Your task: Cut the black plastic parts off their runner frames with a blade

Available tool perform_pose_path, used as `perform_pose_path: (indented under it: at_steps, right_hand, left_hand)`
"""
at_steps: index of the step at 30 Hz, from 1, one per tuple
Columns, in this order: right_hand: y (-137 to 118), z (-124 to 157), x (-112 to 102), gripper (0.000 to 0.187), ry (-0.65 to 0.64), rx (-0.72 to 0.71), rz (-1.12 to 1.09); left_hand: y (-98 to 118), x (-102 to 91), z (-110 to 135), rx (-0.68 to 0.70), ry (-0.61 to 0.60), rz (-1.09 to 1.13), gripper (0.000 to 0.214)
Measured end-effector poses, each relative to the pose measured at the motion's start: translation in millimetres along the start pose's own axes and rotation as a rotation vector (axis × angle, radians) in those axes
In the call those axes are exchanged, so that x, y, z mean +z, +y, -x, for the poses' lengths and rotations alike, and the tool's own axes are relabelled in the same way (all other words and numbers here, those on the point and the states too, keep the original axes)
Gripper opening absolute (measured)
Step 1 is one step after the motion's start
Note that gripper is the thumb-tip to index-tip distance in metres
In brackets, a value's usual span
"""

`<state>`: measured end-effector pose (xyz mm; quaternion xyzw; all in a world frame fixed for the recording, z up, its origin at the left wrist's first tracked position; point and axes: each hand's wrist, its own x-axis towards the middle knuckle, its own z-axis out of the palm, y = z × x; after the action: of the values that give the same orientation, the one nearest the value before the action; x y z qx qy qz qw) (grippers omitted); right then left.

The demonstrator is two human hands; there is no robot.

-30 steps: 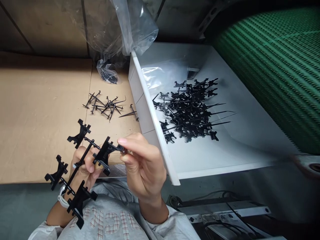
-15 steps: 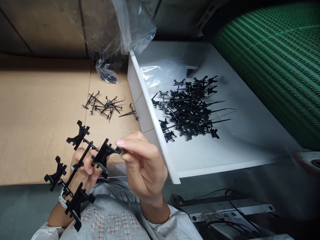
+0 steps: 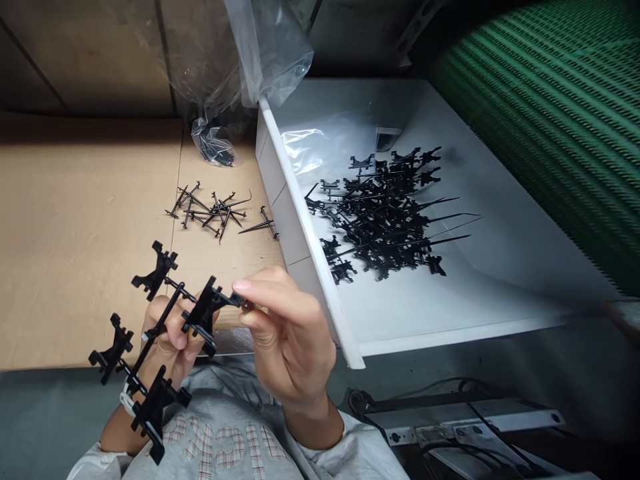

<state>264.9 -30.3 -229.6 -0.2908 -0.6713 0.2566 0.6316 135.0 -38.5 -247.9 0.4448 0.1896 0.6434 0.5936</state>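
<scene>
The left hand (image 3: 167, 340) clamped a black sprue (image 3: 203, 317), fingers (image 3: 173, 343) curled shut, while the right hand (image 3: 287, 333) pinched its end, fingertips (image 3: 255, 287) together. The sprue sat above the cardboard (image 3: 85, 233), just beside the white tray's rim (image 3: 303, 220).

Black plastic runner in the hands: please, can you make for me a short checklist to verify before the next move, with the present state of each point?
1. Left hand grips the black moulded plastic runner: ok.
2. Right hand pinches the runner's end between thumb and finger: ok.
3. Pile of black pieces lies inside the white tray: ok.
4. Every black piece is in the tray: not ok, loose black pieces lie outside it on the cardboard sheet.
5. Runner is undamaged under the fingers: cannot tell, the fingers hide that part.
</scene>
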Motion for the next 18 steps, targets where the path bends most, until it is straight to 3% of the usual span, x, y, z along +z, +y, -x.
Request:
perform_pose_path:
  at_steps: [3, 6, 13, 18]
  right_hand:
    - [0, -2, 0, 0.033, 0.002, -0.018, -0.007]
    - [1, -4, 1, 0.03, 0.017, -0.011, -0.05]
    - [1, 7, -1, 0.035, 0.076, 0.182, -0.065]
    - [1, 12, -2, 0.038, -0.011, 0.044, -0.156]
  left_hand:
    - [0, -0.6, -2, 0.01, -0.055, 0.018, 0.024]
    - [1, 0.4, -3, -0.027, -0.027, 0.073, 0.032]
    - [-3, -4.6, -1, -0.017, 0.026, 0.085, 0.036]
    - [-10, -10.0, 4, 0.016, 0.113, 0.008, 0.022]
